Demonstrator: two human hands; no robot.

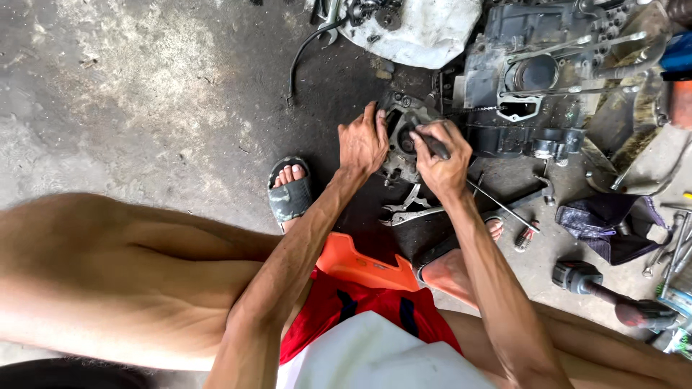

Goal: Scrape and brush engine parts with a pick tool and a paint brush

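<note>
Both hands (pixel 362 144) on greasy engine cover (pixel 404 137).

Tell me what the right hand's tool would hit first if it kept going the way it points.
The right hand grips a dark-handled tool aimed up-left into the metal engine part that the left hand steadies. It would likely meet that part first; its tip already seems to be on it, though depth is unclear.

Pliers (pixel 411 211) on floor; engine block (pixel 533 79) beyond; white cloth (pixel 432 29); orange stool (pixel 360 266).
</note>
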